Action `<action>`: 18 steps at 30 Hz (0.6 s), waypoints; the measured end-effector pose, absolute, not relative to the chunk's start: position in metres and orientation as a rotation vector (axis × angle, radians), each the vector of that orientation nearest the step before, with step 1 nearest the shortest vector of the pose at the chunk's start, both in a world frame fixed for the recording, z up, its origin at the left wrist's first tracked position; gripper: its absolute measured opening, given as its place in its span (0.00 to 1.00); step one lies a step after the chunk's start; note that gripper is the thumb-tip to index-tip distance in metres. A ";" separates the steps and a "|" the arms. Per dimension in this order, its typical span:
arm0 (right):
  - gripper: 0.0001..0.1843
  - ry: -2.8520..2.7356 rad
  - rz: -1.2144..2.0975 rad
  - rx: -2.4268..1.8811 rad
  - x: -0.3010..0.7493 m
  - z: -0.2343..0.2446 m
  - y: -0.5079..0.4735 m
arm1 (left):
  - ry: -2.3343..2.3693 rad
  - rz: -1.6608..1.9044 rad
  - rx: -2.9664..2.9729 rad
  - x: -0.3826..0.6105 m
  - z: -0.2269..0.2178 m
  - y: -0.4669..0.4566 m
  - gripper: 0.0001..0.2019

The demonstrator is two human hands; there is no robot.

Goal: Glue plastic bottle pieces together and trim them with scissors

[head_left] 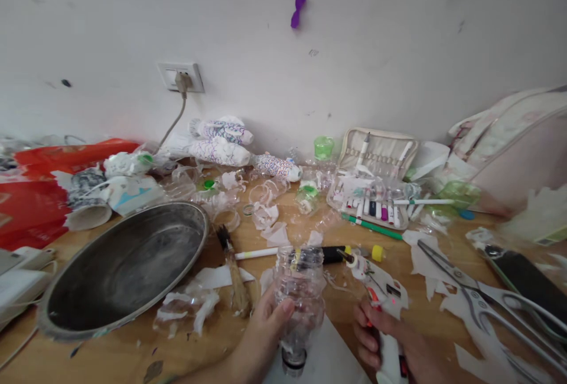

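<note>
My left hand is closed around a clear plastic bottle, held neck down with its wide end up. Its wide end looks cut, though the rim is hard to make out. Closed around a white glue gun with an orange trigger is my right hand. The glue gun's nozzle points up and left toward the bottle, apart from it. Beneath the bottle lies a white sheet. Behind the bottle are a black-and-yellow handled tool and a white stick.
A metal basin and a brush lie left. Large scissors rest at right among paper scraps. Toward the wall are a marker case, fish-patterned bottles and plastic scraps. A backpack stands far right.
</note>
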State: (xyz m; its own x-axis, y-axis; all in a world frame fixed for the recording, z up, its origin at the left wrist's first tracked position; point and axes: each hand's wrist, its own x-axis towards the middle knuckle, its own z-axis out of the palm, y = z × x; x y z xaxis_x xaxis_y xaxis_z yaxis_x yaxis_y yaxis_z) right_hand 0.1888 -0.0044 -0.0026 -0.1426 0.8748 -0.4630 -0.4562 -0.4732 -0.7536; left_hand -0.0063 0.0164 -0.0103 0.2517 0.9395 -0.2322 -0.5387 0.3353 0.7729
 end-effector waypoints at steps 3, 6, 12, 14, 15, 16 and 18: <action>0.17 -0.421 1.845 -1.173 0.187 -0.001 -0.005 | 0.782 1.075 0.609 -0.006 -0.009 0.017 0.21; 0.17 -0.271 1.846 -1.216 0.184 0.003 -0.004 | 0.789 1.067 0.608 -0.006 -0.006 0.018 0.23; 0.22 -0.222 1.752 -1.367 0.178 0.014 -0.001 | 0.783 1.087 0.639 -0.007 -0.007 0.014 0.23; 0.23 -0.279 1.706 -1.458 0.177 0.013 0.000 | 0.780 1.111 0.650 -0.009 -0.011 0.012 0.26; 0.25 -0.312 1.666 -1.500 0.177 0.011 0.000 | 0.772 1.134 0.653 -0.010 -0.013 0.011 0.27; 0.27 -0.357 1.621 -1.542 0.178 0.008 0.000 | 0.763 1.166 0.658 -0.011 -0.016 0.011 0.29; 0.29 -0.541 1.542 -1.630 0.179 0.001 0.000 | 0.753 1.234 0.660 -0.013 -0.021 0.009 0.29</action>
State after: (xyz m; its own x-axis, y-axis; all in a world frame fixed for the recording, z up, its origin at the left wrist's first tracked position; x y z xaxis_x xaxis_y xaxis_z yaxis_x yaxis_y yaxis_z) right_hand 0.1787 0.0001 0.0012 0.1616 0.7713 -0.6156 -0.2180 -0.5805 -0.7846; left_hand -0.0134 0.0094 -0.0213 0.1572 0.9769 -0.1449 -0.5759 0.2099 0.7901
